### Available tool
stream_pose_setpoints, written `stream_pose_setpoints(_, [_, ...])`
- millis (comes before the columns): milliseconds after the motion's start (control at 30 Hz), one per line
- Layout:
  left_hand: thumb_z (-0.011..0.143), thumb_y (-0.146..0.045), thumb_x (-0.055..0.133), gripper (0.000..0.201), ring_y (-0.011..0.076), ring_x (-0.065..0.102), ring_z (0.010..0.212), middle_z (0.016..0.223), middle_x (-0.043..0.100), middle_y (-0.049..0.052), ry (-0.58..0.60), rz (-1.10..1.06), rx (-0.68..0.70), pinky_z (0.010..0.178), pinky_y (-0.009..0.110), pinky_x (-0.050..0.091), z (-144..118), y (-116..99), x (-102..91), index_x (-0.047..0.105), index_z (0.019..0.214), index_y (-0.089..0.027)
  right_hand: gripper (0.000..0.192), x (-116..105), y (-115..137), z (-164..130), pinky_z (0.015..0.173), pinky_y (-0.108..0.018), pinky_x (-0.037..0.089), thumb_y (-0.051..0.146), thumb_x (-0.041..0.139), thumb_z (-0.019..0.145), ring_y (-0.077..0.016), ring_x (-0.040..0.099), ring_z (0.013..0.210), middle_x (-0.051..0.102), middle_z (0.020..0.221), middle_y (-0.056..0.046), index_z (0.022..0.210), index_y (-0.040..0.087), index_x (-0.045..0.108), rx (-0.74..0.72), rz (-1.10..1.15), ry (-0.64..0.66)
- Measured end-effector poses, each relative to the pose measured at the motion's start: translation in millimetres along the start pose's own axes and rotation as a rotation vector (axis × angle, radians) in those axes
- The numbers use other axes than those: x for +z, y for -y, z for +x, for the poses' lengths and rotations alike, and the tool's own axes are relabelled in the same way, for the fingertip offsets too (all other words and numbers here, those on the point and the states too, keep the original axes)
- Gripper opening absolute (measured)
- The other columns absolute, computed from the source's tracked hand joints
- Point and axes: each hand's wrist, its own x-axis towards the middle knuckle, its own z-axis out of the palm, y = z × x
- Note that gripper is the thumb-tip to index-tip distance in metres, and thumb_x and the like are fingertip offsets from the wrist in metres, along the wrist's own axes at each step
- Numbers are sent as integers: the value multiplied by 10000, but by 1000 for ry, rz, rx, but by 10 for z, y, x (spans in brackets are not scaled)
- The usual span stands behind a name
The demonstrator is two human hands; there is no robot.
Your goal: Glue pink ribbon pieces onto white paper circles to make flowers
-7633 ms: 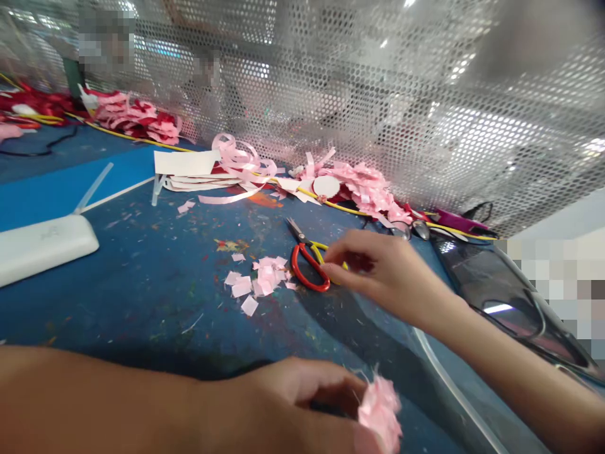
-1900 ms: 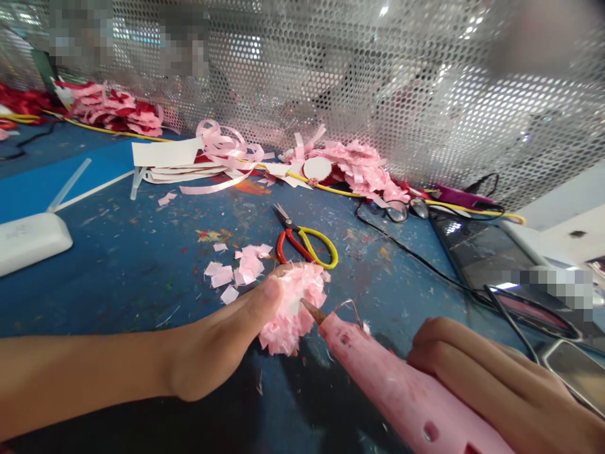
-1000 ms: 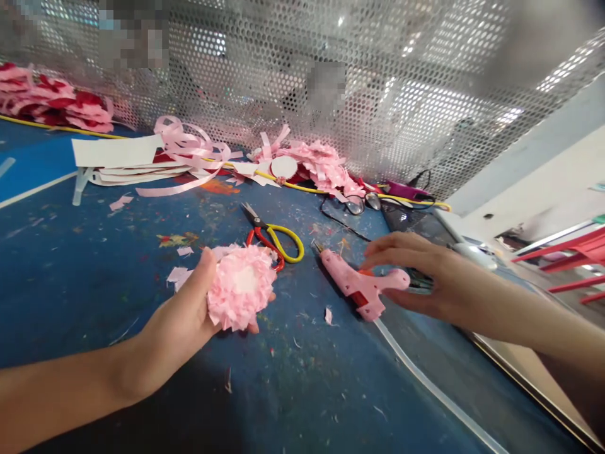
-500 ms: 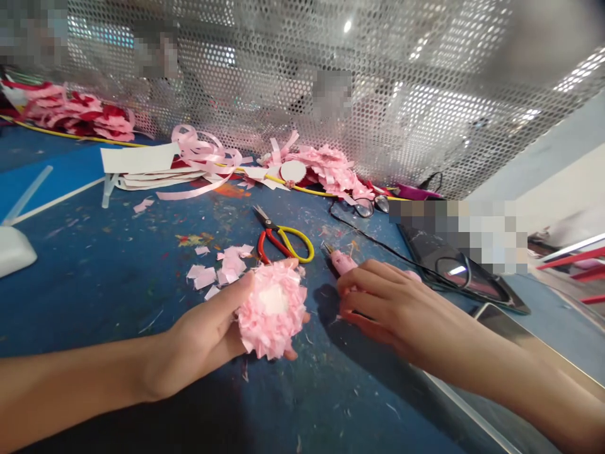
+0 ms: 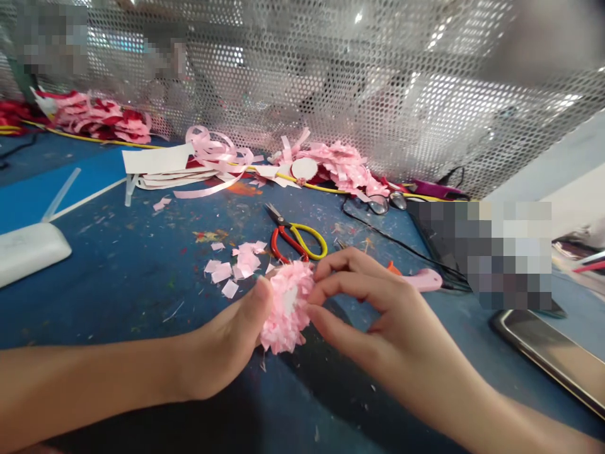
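A round ruffled pink flower [image 5: 278,325] with a white spot at its middle is in my left hand [image 5: 231,337]. The thumb lies along the flower's left edge, and the other fingers are mostly hidden behind it. My right hand [image 5: 373,309] pinches at the flower's right edge with thumb and fingertips close together. Partly behind the right hand lies a pink glue gun [image 5: 425,280] with an orange trigger. Scissors [image 5: 297,234] with one red and one yellow handle rest just beyond the flower. Small pink ribbon pieces [image 5: 246,260] are scattered to their left.
Along the perforated metal screen [image 5: 265,75] sit white card strips [image 5: 158,159], curled pink ribbon [image 5: 215,148] and a pink ruffled heap [image 5: 338,164]. Eyeglasses [image 5: 378,203] lie near a black cable. A phone [image 5: 543,353] is at right, a white object [image 5: 33,252] at left.
My right hand has left the glue gun on the table and moved left to the flower. The flower has turned somewhat to face right. The view has shifted slightly.
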Motion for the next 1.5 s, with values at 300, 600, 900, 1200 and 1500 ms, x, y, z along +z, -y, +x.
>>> stream_pose_setpoints(300, [829, -743, 302, 767, 323, 310, 1358, 1370, 492, 83, 26, 183, -71, 1083, 429, 303, 7, -189, 116, 378, 1397, -233, 106, 78, -34, -1, 789, -349, 438, 165, 663, 717, -179, 558, 839, 589, 877, -23, 649, 245, 674, 4, -106, -123])
stream_pose_setpoints(600, [844, -710, 317, 743, 324, 399, 1299, 1421, 445, 120, 62, 215, -60, 989, 426, 382, -17, -188, 123, 285, 1434, -259, 132, 104, -22, -11, 761, -349, 426, 161, 659, 698, -175, 546, 807, 569, 834, -14, 591, 238, 656, 51, -122, -170])
stream_pose_setpoints(900, [846, -726, 275, 765, 283, 502, 1129, 1179, 568, 139, 88, 253, -30, 996, 409, 346, -48, -201, 177, 394, 1361, -174, 182, -272, -43, 111, 570, -279, 445, 341, 600, 784, -173, 591, 735, 621, 820, -26, 628, 248, 615, -42, -58, -54])
stream_pose_setpoints(1200, [777, -783, 380, 858, 266, 573, 1051, 1106, 603, 119, 314, 270, -130, 895, 345, 439, -70, -228, 170, 489, 1299, -111, 110, -37, -192, 894, 619, -253, 424, 246, 540, 860, -133, 552, 675, 630, 774, -14, 820, 198, 630, -339, -399, 278])
stream_pose_setpoints(1500, [835, -709, 384, 795, 291, 563, 1107, 1165, 594, 166, 321, 258, -142, 938, 377, 436, -43, -258, 124, 482, 1297, -70, 140, 432, -222, 1145, 626, -252, 385, 133, 511, 868, -142, 558, 712, 617, 804, -42, 771, 152, 610, -342, -526, 408])
